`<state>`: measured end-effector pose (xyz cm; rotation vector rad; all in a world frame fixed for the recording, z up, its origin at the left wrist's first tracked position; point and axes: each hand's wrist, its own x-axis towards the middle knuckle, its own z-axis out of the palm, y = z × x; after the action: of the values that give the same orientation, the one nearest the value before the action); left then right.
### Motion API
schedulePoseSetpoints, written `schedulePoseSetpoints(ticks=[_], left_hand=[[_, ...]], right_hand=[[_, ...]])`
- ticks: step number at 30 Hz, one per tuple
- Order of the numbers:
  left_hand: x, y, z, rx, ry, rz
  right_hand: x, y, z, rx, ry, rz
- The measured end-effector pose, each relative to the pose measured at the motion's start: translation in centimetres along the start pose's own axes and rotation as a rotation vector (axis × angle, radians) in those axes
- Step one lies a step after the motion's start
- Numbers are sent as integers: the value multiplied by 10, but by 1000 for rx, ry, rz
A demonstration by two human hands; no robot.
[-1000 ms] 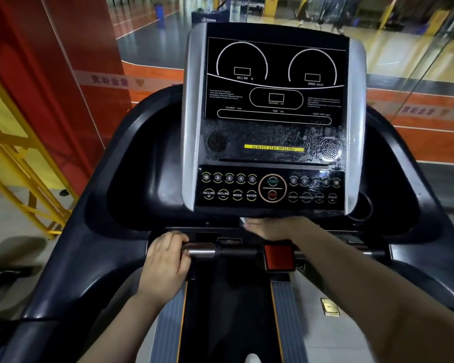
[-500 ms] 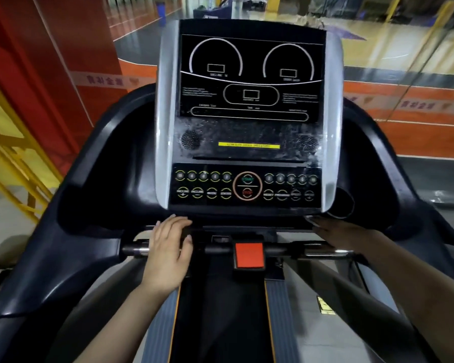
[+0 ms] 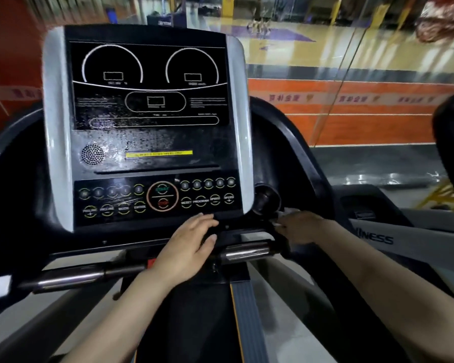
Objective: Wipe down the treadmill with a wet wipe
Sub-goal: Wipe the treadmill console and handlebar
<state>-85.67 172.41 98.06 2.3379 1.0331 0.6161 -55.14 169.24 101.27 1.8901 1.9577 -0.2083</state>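
Wipe (image 3: 286,214) — under right hand (image 3: 300,227)

both bare forearms reach forward. the left hand (image 3: 192,247) lies flat, palm down, fingers straight and close together, thumb tucked alongside. the right hand (image 3: 300,227) sits further right, blurred, fingers bent over something white at its fingertips.

We can't read the button labels on the console (image 3: 147,127), too blurred. The wet wipe (image 3: 286,214) is mostly hidden under the right hand (image 3: 303,227).
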Motion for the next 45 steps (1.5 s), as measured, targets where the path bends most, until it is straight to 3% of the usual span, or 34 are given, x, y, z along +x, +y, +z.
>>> schedulePoseSetpoints(ticks=[2, 7, 12, 15, 17, 22, 25, 29, 32, 38, 45], left_hand=[[9, 4, 12, 49, -29, -22], [12, 7, 41, 256, 46, 31], [7, 7, 72, 482, 85, 13], [8, 11, 79, 564, 109, -41], [8, 12, 81, 593, 115, -54], [10, 10, 83, 658, 114, -48], [11, 10, 86, 671, 124, -38], [11, 11, 87, 664, 156, -23], [10, 10, 86, 667, 177, -16], [11, 10, 87, 688, 160, -28], [10, 14, 82, 655, 118, -53]], right_hand=[[3, 6, 7, 160, 10, 31], [4, 40, 17, 187, 170, -158], [29, 49, 10, 31, 254, 72], [48, 30, -10, 364, 491, 201], [60, 12, -18, 632, 549, 200], [81, -19, 0, 593, 164, 27], [83, -3, 1, 472, 69, -42], [83, -12, 2, 83, 34, 68], [87, -35, -7, 8, -91, 161], [77, -15, -19, 405, -19, 16], [54, 8, -2, 272, 39, -64]])
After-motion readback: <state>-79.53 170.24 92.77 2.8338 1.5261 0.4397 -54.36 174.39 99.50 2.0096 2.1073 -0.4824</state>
